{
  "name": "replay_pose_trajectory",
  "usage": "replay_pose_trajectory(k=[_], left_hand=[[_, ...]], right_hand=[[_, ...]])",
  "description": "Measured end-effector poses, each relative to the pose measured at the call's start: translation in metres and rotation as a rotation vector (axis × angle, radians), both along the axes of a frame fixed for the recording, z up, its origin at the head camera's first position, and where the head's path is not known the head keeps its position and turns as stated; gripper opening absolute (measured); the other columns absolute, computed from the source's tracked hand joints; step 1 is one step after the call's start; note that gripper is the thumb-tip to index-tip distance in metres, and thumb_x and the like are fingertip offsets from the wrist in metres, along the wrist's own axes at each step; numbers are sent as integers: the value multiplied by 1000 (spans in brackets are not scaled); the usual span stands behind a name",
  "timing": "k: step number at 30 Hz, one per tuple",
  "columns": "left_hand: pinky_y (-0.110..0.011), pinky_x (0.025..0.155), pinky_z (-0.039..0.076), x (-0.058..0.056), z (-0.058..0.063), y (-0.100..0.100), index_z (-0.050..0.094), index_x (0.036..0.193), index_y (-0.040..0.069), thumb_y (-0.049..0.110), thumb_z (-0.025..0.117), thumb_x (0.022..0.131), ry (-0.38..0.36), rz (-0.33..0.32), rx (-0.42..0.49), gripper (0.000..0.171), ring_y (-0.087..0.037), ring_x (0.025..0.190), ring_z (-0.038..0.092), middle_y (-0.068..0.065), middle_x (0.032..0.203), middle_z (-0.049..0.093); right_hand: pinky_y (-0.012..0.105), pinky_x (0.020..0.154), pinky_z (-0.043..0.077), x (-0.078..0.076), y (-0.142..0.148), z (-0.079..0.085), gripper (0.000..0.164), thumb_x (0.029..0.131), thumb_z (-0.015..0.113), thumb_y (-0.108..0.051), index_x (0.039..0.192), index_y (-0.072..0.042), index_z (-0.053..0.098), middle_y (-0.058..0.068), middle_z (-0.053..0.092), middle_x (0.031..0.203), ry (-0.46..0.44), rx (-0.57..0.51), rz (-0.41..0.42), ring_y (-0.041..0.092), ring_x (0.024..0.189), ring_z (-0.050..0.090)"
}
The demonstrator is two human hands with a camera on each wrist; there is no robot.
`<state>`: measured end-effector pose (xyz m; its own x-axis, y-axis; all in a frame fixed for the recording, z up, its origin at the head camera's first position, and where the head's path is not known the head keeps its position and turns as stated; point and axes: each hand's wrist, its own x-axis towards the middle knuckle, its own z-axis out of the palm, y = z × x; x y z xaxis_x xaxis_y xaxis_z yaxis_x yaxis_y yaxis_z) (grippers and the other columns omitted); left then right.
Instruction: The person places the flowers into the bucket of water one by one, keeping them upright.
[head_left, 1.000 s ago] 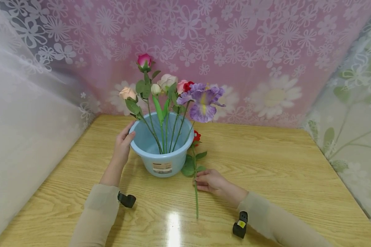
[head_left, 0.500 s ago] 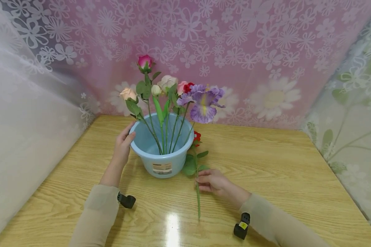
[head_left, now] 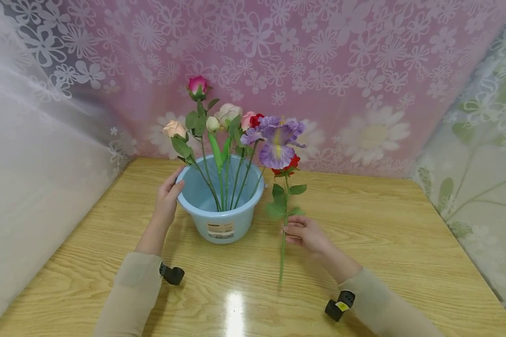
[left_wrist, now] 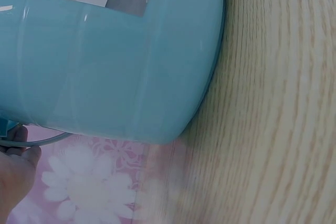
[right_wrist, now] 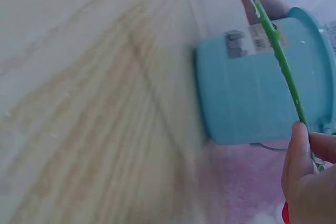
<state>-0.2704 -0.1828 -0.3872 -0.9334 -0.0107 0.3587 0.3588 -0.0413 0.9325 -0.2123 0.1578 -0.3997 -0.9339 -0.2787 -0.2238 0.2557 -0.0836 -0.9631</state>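
My left hand (head_left: pixel 167 194) grips the left rim of a light blue bucket (head_left: pixel 244 224), which stands upright on the table. In the left wrist view its fingertips (left_wrist: pixel 31 155) are by the bucket's thin handle (left_wrist: pixel 52 140). My right hand (head_left: pixel 309 235) pinches the green stem of a red rose (head_left: pixel 294 162) between thumb and fingers, right of the bucket. The rose is upright, its bloom partly behind a purple iris (head_left: pixel 276 150). In the right wrist view the stem's cut end (right_wrist: pixel 262 14) points away from the hand.
Several artificial flowers lean in the bucket, among them a magenta rose (head_left: pixel 197 85), a peach rose (head_left: pixel 174 128) and a white tulip (head_left: pixel 212 123). The wooden table (head_left: pixel 383 224) meets a pink floral curtain (head_left: pixel 341 70) behind. Pale sheets hang at both sides.
My right hand has moved right and away from me, carrying the red rose clear of the bucket's side; its bloom has risen. The left hand and bucket have stayed put.
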Motion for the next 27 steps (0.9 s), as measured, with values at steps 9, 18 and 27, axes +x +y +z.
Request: replay_pose_trajectory(k=[9,18,27], left_hand=[[-26,99,28,0,0,0,28,134,-8,6,38,92,-1,8,5,45,-24,127,26,-19,139,27],[-28,100,28,0,0,1,28,134,-9,6,38,92,-5,9,11,45,-25,127,27,-18,138,30],[-26,99,28,0,0,0,27,134,-8,6,37,92,-2,3,19,46,-24,127,26,-18,139,29]], right_hand=[[21,67,50,3,16,30,29,86,49,5,111,13,37,2,52,82,118,-48,-70,9,75,59],[23,65,51,11,28,58,13,84,53,5,93,-4,54,0,56,80,279,-101,-152,11,76,61],[25,64,51,26,23,88,14,83,56,4,92,-7,58,2,59,83,444,-118,-182,13,77,61]])
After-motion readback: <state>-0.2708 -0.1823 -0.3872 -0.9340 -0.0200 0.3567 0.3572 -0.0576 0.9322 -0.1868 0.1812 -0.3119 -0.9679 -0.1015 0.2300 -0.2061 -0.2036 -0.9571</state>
